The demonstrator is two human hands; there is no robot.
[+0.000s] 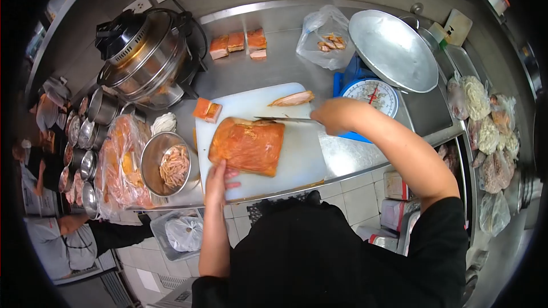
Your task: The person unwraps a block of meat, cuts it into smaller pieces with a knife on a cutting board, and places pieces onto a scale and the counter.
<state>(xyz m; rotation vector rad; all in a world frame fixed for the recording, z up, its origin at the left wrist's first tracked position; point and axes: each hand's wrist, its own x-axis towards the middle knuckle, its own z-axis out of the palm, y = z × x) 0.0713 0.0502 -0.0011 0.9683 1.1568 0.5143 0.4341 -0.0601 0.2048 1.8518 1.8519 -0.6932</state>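
Note:
A slab of roasted pork [251, 145] with orange-brown skin lies on the white cutting board [302, 159]. My left hand [217, 181] is at its lower left corner, fingers stretched out and apart, touching the meat's edge. My right hand [331, 117] is closed around the handle of a knife [285, 118]. The blade points left along the slab's upper edge. Above the knife, a thin strip of pork [292, 98] rests on the board. Two small cut pork blocks [207, 110] sit at the board's upper left corner.
Behind the board stand several pork blocks [237, 42] and a plastic bag [325, 37] with sliced pieces. A blue dial scale [371, 98] with a metal pan [394, 51] is to the right. Left are a metal bowl [149, 162] of meat strips and a round cooker [142, 57]. Other people stand far left.

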